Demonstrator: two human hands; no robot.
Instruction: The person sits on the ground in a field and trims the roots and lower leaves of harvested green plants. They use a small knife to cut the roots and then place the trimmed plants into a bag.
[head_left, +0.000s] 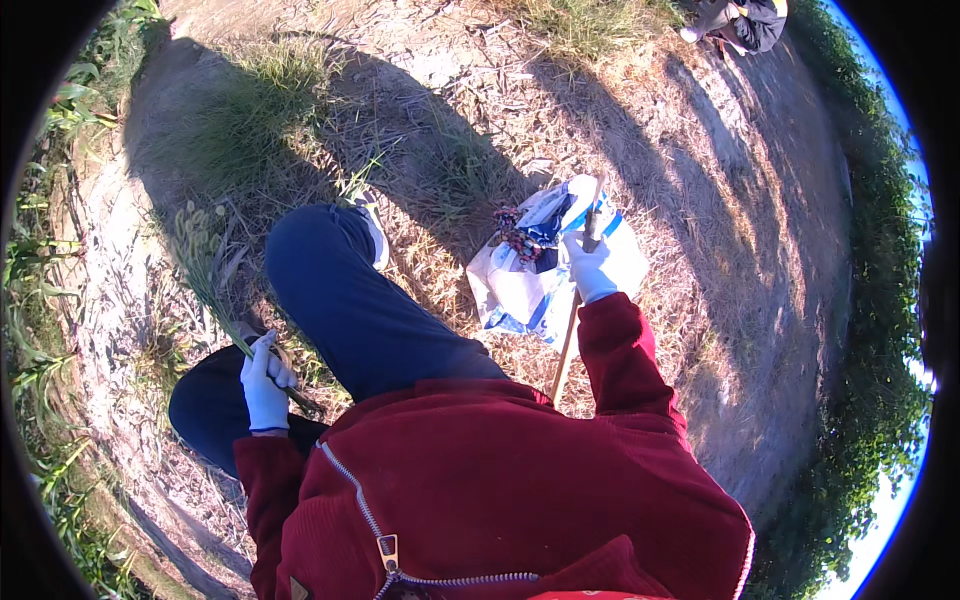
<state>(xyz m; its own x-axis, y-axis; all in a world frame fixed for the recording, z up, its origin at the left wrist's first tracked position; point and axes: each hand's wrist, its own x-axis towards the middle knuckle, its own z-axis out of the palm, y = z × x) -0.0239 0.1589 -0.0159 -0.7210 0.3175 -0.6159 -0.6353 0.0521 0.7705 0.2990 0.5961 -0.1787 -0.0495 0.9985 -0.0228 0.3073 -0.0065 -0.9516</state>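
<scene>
White-gloved, my left hand (265, 386) is closed around a bunch of green grass stalks (212, 300). Their bristly seed heads fan out away from me, beyond my bent left knee. In my right hand (589, 268), also gloved in white, is a long wooden-handled tool (568, 352). A darker, metal-looking part shows just past the fingers; I cannot tell the tool's exact kind. Below that hand a crumpled blue-and-white plastic bag (517, 289) lies on the dry ground. Patterned cloth (521, 238) and dark blue fabric show at its opening.
Green grass tufts (240, 127) grow ahead on the left, partly in shadow. Leafy crop plants (45, 360) line the left rim, and a dense green hedge-like row (877, 315) borders the right. Another person (742, 26) is at the far upper right. Straw litters the soil (690, 285).
</scene>
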